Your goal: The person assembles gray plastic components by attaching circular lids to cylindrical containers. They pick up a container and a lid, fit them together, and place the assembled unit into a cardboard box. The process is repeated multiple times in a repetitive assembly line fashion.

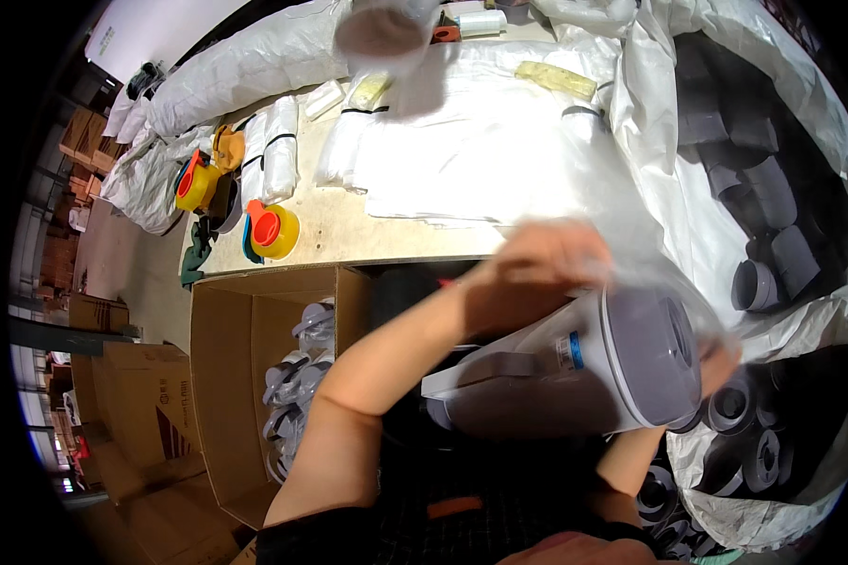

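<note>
A large pitcher lies tilted against my front, its grey lid facing right and its handle toward me. The body is pale, with a small blue-and-white label. Over its upper edge my left hand is bent and blurred, the fingertips pinching a thin clear plastic bag. Beyond the lid, my right hand shows only in part, smeared by motion behind the film. What its fingers hold cannot be made out. The film spreads around the lid end of the pitcher.
Flat white plastic bags cover the wooden table. Yellow-and-red cups stand at its left. An open cardboard box holds several wrapped grey parts. At right, white sacks hold grey pieces. A blurred translucent container is at the top.
</note>
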{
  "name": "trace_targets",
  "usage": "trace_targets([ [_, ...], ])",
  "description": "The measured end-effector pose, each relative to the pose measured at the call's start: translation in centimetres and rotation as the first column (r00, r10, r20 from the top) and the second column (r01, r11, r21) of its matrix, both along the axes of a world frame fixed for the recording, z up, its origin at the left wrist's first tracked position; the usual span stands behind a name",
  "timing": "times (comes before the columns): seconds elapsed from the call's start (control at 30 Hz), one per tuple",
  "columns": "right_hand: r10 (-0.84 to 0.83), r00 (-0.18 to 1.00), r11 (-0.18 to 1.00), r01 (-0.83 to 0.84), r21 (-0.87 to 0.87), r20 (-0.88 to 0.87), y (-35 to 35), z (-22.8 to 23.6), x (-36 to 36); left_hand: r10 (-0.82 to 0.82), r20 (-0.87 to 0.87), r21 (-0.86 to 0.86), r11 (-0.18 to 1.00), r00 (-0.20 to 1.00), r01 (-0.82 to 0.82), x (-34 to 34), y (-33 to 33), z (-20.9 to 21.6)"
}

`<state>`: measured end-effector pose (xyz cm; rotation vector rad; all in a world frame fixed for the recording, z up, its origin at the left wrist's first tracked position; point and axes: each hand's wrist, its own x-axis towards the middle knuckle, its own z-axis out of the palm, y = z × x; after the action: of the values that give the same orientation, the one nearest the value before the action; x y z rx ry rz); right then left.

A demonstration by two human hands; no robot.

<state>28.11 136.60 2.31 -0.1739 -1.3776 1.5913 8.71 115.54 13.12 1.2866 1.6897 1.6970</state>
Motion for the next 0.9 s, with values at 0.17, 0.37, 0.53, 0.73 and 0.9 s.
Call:
trace_targets([
  [0.17, -0.186, 0.973, 0.981, 0.177, 0.074, 0.135, -7.2, -4.8, 1.9, 0.066, -0.806, 0.141, 0.987, 0.588, 0.082, 6.5, -7.8, -5.2],
  [0.37, -0.074, 0.764, 0.94, -0.161, 0.301, 0.64, -14.1, -13.4, 4.9, -0.031, -0.716, -0.197, 0.967, 0.697, -0.16, 7.6, -21.0, -10.0],
  [0.53, 0.701, 0.418, 0.713, -0.435, -0.549, 0.578, -19.4, -11.9, -1.3, -0.235, -0.454, -0.598, 0.795, 0.859, -0.098, 14.9, -25.6, -14.1],
  [0.73, 0.907, 0.001, 0.275, -0.758, -0.591, 0.421, -27.2, -3.2, -10.9, 0.176, -0.91, -0.137, 0.728, 0.376, -0.672, 19.2, -22.5, -16.6],
  [0.9, 0.911, -0.087, 0.158, -0.829, -0.537, 0.403, -34.2, -2.8, -14.2, 0.63, -0.288, -0.53, 0.523, 0.722, -0.668, 13.6, -26.7, -9.6],
])
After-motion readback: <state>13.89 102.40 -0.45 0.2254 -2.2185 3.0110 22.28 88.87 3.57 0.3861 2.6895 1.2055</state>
